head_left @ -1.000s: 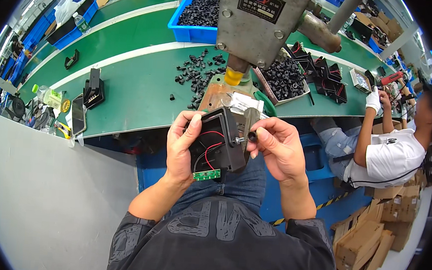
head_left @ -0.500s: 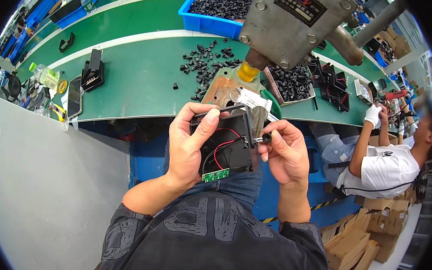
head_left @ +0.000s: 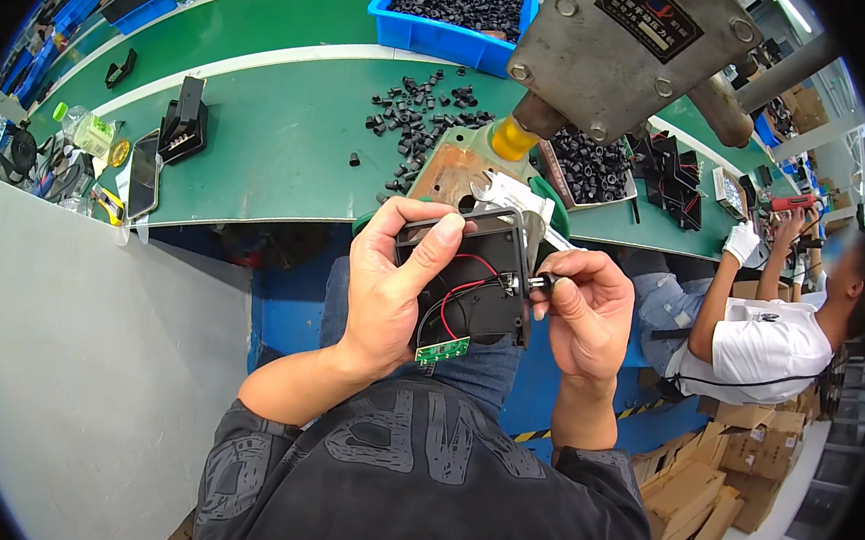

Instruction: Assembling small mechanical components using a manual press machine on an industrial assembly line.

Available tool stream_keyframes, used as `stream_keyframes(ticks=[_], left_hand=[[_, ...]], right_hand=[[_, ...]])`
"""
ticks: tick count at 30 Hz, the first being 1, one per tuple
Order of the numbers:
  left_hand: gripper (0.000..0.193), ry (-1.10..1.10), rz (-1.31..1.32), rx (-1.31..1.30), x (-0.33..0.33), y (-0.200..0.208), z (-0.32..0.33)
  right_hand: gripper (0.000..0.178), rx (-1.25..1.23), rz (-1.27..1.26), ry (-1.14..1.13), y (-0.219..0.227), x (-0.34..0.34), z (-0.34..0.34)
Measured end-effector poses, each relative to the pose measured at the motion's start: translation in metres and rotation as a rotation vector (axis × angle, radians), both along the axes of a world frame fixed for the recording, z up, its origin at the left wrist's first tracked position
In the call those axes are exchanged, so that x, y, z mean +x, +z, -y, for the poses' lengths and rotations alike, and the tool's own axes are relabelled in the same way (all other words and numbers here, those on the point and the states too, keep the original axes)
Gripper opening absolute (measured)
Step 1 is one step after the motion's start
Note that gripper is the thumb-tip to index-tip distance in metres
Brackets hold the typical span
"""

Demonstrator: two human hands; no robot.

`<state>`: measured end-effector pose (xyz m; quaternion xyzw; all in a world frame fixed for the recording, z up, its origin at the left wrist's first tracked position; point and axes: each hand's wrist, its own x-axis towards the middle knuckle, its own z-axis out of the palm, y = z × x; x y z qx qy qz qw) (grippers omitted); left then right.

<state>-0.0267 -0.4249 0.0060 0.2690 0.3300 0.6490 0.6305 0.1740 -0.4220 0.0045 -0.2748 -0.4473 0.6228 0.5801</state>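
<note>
My left hand (head_left: 388,285) grips a black plastic housing (head_left: 492,316) by its left side, thumb on top of the frame. Inside the housing run a red wire (head_left: 446,309) and a black one, and a small green circuit board (head_left: 442,350) hangs at its lower edge. My right hand (head_left: 590,316) pinches a small black knob (head_left: 549,282) between thumb and fingers. Between the knob and the housing's right wall a short metal shaft shows. Whether the knob sits on the shaft or only meets its end, I cannot tell.
Beyond my hands stands a metal press (head_left: 618,57) with a yellow collar (head_left: 512,139). Loose black caps (head_left: 421,119) lie left of it; a blue bin (head_left: 406,33) and a box (head_left: 592,171) hold more. A phone (head_left: 144,175) lies left. A co-worker (head_left: 763,348) sits right.
The whole view has shifted slightly. My hands still hold the housing and the knob, and the housing has turned a little, its frame facing me more.
</note>
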Motion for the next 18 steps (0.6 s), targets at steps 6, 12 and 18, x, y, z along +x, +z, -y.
stream_keyframes(ticks=[6,12,18], left_hand=[[0.023,0.041,-0.123,0.072,0.001,-0.006,-0.001],[0.022,0.138,-0.294,0.212,0.0,-0.008,0.003],[0.02,0.09,-0.161,0.037,-0.002,-0.015,-0.002]], right_hand=[[0.015,0.155,0.271,-0.14,0.005,-0.004,0.006],[0.012,0.601,0.781,-0.395,0.02,-0.017,0.006],[0.01,0.449,0.726,-0.327,0.012,-0.018,-0.001]])
